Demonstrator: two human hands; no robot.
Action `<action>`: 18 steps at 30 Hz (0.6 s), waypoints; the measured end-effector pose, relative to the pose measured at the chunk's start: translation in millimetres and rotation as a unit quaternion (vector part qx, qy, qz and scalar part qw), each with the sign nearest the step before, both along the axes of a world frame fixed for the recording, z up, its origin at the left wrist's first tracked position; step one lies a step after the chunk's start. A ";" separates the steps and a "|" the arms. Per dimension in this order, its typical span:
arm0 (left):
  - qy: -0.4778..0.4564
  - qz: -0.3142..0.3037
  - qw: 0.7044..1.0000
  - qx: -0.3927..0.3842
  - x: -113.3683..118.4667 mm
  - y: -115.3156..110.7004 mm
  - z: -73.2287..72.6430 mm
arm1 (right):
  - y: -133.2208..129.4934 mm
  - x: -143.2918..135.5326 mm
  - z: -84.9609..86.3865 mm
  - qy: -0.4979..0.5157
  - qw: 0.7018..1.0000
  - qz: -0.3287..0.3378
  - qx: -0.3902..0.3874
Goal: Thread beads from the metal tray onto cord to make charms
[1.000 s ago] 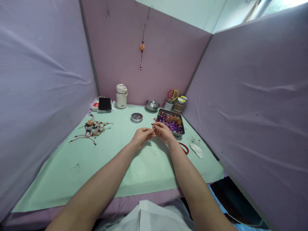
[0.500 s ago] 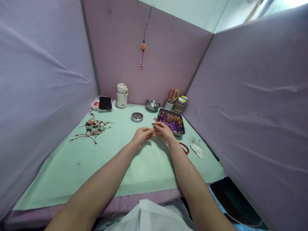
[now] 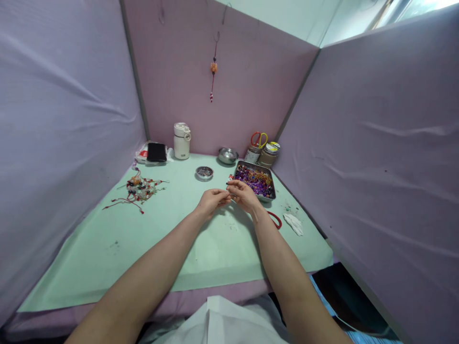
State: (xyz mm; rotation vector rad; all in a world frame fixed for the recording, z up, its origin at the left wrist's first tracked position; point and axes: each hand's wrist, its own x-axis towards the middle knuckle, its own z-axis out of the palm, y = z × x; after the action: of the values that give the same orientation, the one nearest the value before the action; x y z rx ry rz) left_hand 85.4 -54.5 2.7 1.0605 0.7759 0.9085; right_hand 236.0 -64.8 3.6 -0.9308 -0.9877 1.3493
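Note:
My left hand [image 3: 214,200] and my right hand [image 3: 244,195] meet fingertip to fingertip above the middle of the table. Both are closed in a pinch. What lies between the fingers is too small to name; a tiny dark bit shows at the right fingertips. Just beyond my right hand is a metal tray [image 3: 273,195] filled with purple, red and gold beads and cords. A small red and white item [image 3: 230,177] stands at the tray's left edge. Partly hidden by my right forearm are red-handled scissors [image 3: 276,220].
Beaded strands [image 3: 139,191] lie at the left. A round dish [image 3: 204,173], a steel bowl [image 3: 228,155], a white bottle [image 3: 182,142] and a black phone-like slab [image 3: 157,152] stand further back. Jars [image 3: 269,155] sit at back right, a white glove [image 3: 293,224] nearer. A beaded cord [image 3: 213,68] hangs on the wall.
My hands stay pinched together with only a very slight shift of the right fingers to the left. The view tilts a little; nothing else has visibly moved.

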 end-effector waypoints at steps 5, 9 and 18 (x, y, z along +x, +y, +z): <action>-0.003 0.000 1.000 0.005 0.1 -0.3 1.0 | 0.8 0.2 0.4 -0.033 0.999 -0.010 0.018; -0.002 0.003 1.000 0.008 0.0 -0.1 0.1 | 1.5 1.4 -0.4 -0.089 0.995 -0.030 0.043; -0.035 0.044 0.998 0.007 1.3 3.4 -2.0 | -2.2 6.0 4.3 -0.169 0.981 -0.036 0.086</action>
State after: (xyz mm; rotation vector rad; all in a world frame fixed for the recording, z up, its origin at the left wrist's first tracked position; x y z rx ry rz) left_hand 86.7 -51.1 0.7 1.0086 0.7638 1.0212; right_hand 242.0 -66.9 7.9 -1.0740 -1.2949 1.0451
